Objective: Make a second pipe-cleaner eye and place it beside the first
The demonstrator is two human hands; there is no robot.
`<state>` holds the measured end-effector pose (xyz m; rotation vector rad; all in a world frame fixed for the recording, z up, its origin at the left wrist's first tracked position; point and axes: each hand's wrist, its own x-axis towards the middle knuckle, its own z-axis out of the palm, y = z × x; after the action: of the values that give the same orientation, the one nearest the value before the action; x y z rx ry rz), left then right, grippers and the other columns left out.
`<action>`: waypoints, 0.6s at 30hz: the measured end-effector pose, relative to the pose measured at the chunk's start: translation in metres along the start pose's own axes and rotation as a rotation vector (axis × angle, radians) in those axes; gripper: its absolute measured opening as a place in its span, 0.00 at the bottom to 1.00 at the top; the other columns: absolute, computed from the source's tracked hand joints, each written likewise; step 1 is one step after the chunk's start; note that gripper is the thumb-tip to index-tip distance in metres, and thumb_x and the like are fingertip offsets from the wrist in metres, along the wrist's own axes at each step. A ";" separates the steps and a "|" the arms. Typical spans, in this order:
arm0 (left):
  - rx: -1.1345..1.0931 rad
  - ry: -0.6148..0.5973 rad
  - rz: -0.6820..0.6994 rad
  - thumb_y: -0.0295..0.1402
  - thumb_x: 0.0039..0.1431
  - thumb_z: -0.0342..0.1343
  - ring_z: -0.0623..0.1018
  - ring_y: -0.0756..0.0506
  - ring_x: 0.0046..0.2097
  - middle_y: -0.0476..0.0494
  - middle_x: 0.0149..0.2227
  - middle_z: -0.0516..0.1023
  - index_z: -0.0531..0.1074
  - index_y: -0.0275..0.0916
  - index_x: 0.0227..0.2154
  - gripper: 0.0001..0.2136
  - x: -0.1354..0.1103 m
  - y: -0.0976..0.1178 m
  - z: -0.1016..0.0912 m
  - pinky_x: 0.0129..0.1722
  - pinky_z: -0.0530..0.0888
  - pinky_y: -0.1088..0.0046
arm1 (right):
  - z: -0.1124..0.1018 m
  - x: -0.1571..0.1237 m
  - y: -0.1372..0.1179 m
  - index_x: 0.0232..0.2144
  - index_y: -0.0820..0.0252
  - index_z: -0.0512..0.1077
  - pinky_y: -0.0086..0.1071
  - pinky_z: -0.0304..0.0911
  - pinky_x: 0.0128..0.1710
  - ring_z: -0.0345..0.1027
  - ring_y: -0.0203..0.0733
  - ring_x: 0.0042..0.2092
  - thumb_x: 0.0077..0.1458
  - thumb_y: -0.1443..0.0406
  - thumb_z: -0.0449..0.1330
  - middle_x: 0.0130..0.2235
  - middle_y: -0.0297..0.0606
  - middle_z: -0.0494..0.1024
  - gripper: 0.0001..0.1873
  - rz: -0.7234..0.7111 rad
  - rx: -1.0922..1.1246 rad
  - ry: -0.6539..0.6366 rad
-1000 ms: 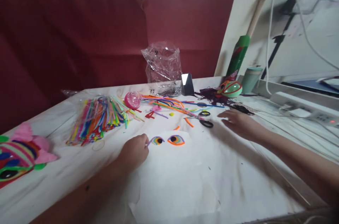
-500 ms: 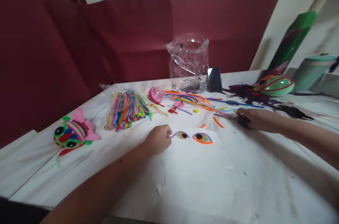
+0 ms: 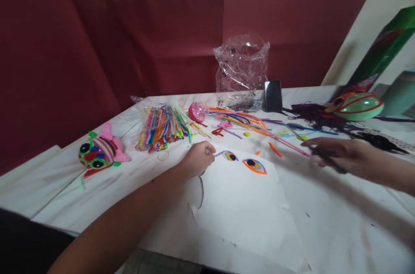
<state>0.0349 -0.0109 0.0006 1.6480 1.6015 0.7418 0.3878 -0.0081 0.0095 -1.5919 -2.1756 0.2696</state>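
Note:
My left hand (image 3: 200, 158) is closed in a pinch at the left edge of a white paper sheet (image 3: 240, 209). Its fingertips meet the purple pipe cleaner (image 3: 219, 153) that outlines the left eye shape (image 3: 231, 157). A second eye shape (image 3: 254, 166), edged in orange and purple with a black centre, lies to its right. Over the table at the right, my right hand (image 3: 340, 155) is closed around dark-handled scissors (image 3: 327, 160), blades pointing away to the upper left. A long pink pipe cleaner (image 3: 290, 144) reaches to its fingers; whether they grip it is unclear.
Behind the paper lie loose pipe cleaners (image 3: 249, 118), a bagged bundle (image 3: 164, 129) and a pink ball (image 3: 197, 112). A decorated fish-like figure (image 3: 100, 151) sits left. A phone (image 3: 273, 96) leans at the back; a green balloon-like figure (image 3: 359, 106) lies right.
My right hand has drawn nearer with the scissors, which now angle across the fingers. The left hand keeps its place by the left eye shape. The whole view has shifted slightly rightward in frame.

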 end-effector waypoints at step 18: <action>-0.160 0.218 0.294 0.24 0.44 0.50 0.74 0.51 0.27 0.52 0.22 0.70 0.64 0.38 0.26 0.04 -0.012 0.004 -0.004 0.26 0.68 0.78 | 0.092 -0.012 -0.135 0.41 0.63 0.66 0.21 0.51 0.14 0.64 0.31 0.23 0.49 0.52 0.60 0.25 0.34 0.71 0.23 0.081 1.321 -0.654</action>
<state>0.0338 -0.0225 0.0072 1.7513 1.4143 1.2046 0.2341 -0.0542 -0.0209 -0.7975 -1.5240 1.9518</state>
